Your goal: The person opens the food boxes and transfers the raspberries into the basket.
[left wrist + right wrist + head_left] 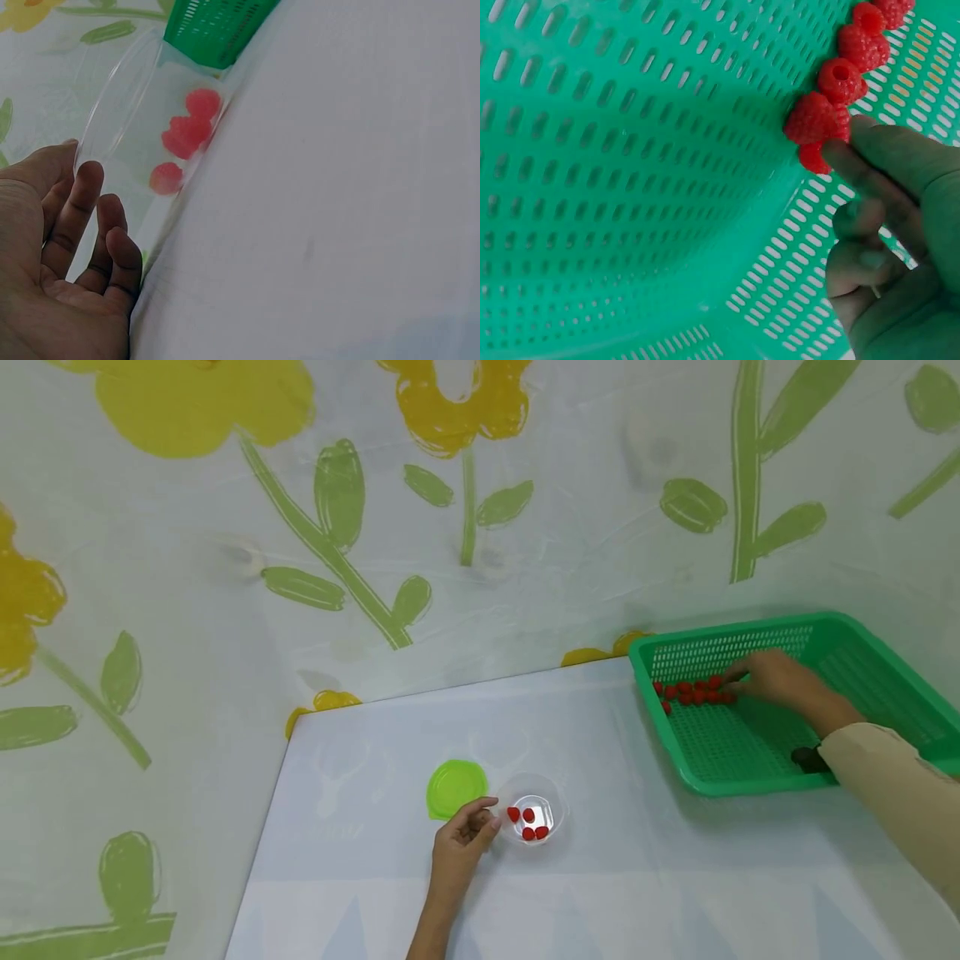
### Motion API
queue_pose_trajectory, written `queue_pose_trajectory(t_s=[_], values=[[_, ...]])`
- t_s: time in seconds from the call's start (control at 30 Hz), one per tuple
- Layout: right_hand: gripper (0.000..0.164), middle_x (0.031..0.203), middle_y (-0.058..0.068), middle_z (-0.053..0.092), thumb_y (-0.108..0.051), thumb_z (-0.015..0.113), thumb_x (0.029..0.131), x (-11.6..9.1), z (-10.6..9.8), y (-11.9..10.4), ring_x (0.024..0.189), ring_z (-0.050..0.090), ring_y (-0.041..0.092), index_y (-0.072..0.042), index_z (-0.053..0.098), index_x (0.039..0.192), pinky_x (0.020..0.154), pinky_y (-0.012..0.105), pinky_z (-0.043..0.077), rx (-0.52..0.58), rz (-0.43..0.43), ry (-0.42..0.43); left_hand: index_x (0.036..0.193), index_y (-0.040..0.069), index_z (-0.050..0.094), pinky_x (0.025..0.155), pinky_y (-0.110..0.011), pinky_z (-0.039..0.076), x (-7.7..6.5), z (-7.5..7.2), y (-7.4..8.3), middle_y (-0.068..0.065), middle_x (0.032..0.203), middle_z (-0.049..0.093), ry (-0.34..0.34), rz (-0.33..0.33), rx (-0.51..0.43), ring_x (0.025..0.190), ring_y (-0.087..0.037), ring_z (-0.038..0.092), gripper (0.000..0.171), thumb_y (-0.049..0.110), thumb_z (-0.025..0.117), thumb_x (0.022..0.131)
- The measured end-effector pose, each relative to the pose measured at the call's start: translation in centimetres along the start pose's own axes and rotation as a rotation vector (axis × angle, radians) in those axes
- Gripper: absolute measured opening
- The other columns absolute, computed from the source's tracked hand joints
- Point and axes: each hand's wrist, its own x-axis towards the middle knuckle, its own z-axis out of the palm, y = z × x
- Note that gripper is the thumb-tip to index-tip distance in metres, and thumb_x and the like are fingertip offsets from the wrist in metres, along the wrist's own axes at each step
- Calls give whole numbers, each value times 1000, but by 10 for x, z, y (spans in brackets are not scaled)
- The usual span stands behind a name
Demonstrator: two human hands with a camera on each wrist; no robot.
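Note:
A clear round plastic container [534,783] stands on the white table with several red raspberries [528,833] in its bottom. My left hand [461,839] is at its left side. In the left wrist view, thumb and index finger of the left hand [71,232] pinch the container's rim [101,101], while the other fingers curl loosely. My right hand [783,681] reaches into a green plastic basket [697,783]. In the right wrist view, thumb and index fingertips of the right hand [892,210] pinch a raspberry [841,124] at the end of a row along the basket wall.
A bright green lid [456,787] lies flat behind the left hand. More raspberries [684,693] sit along the basket's back left corner. A flower-printed cloth [525,602] hangs behind the table [360,827]. The basket's raised rim surrounds the right hand.

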Motion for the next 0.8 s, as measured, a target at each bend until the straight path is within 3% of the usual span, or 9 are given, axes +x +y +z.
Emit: queue_pose_trajectory(t_s=[0.2,0.33,0.4,0.47,0.6,0.7,0.8], values=[[31,119,30,64,-21,68,96,1,-11,-16,104,60,51,1,71,117,79,59,52,5,20,24,116,20,72,65,-19,48,0,0,1,-5,90,64,-4,-10,12,77,-17,56,28,26,78,89],[34,117,27,66,-26,66,97,-2,-21,-33,83,65,35,-1,71,120,66,45,53,47,18,75,116,20,72,65,-19,47,1,-1,4,-5,90,64,-4,-15,21,77,-17,56,28,27,78,89],[37,111,24,69,-31,67,97,-4,-26,-44,73,60,26,-3,71,120,59,39,48,78,17,108,116,20,72,65,-19,47,2,-2,5,-5,90,63,-1,-11,16,78,-17,56,28,26,78,89],[36,93,17,71,-34,69,96,-7,-28,-57,65,53,18,-6,73,119,53,34,43,102,6,144,116,19,72,65,-19,47,3,-2,7,-5,90,63,2,-8,6,78,-17,55,27,23,78,89],[28,56,-2,49,-31,74,93,-16,-26,-84,52,39,11,-12,77,113,46,28,34,137,-78,195,116,18,72,65,-19,46,2,0,7,-5,90,63,8,-21,4,78,-16,55,27,18,77,90],[20,50,-7,42,-29,75,91,-23,-20,-103,48,36,8,-18,79,108,45,25,32,174,-152,209,117,18,71,64,-18,46,1,2,6,-5,91,64,9,-31,7,78,-16,55,28,16,77,90],[15,58,-8,58,-23,76,91,-26,-13,-122,50,45,7,-21,78,106,47,25,38,242,-225,200,117,18,71,64,-18,46,0,2,8,-5,91,64,10,-25,13,78,-16,55,27,18,76,90]])
